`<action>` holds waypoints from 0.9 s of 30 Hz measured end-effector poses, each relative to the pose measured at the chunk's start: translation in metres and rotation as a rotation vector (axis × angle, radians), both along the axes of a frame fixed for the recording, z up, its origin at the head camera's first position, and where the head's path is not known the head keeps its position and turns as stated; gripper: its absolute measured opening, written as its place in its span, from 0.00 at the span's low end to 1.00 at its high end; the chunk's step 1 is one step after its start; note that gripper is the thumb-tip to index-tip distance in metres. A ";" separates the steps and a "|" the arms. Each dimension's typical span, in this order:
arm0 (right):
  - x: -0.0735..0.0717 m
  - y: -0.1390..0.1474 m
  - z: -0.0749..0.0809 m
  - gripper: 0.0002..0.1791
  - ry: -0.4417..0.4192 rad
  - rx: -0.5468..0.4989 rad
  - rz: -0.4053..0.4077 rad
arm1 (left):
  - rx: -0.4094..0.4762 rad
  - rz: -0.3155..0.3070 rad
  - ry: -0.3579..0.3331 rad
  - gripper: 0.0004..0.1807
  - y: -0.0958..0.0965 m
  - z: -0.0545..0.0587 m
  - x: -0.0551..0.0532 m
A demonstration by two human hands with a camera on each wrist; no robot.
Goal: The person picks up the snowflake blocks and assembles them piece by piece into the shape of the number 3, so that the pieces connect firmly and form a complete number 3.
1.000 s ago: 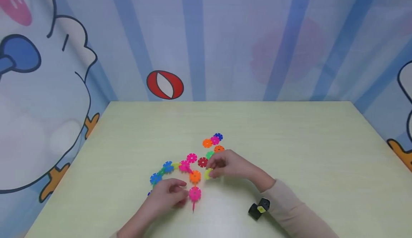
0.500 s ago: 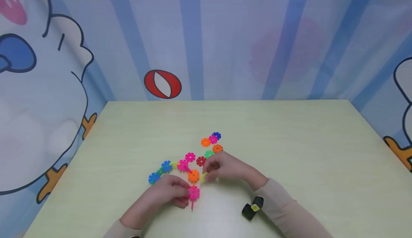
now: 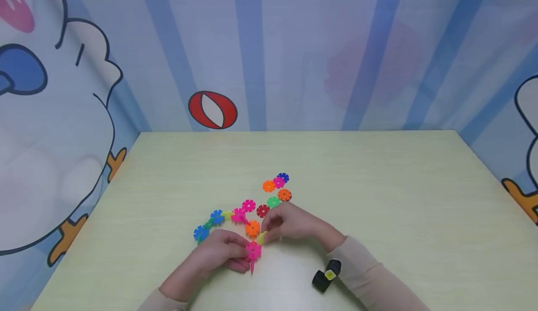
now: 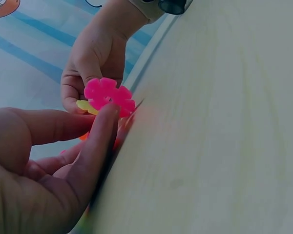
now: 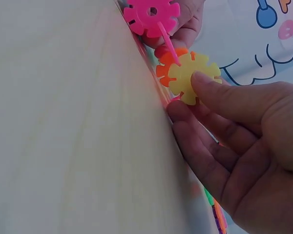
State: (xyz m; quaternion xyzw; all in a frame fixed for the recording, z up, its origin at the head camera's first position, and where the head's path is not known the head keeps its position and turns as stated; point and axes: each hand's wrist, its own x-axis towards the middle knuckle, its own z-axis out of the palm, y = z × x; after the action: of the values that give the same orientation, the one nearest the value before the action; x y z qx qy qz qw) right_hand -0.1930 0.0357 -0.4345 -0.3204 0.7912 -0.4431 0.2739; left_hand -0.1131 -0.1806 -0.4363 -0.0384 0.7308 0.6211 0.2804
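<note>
My left hand pinches a pink notched building disc between thumb and fingers, at the near end of a curved chain of interlocked discs. Another pink disc, seen edge-on, sticks out from its near side. In my right hand is a yellow notched disc, pinched between thumb and fingers and tilted close to the pink one. An orange disc joins the chain just beyond. Blue and green pieces continue the chain leftward, where my left hand hides part of it.
Several loose discs lie beyond my right hand, among them a dark red, a green and an orange one. A black strap-like item is beside the right sleeve. A patterned backdrop stands behind the table.
My right hand has brought the yellow disc left and nearer, from beside the orange disc to the pink one. My left hand has moved in and taken hold of the pink disc.
</note>
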 end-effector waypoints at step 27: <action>0.008 -0.012 -0.008 0.04 0.071 -0.049 -0.109 | -0.044 0.180 -0.009 0.12 0.011 -0.004 0.006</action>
State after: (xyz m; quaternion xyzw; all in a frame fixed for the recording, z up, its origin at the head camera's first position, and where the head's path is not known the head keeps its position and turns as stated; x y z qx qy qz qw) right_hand -0.1845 0.0236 -0.4425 -0.2990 0.8055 -0.4650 0.2133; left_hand -0.1067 -0.1694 -0.4399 -0.1128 0.7367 0.6275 0.2256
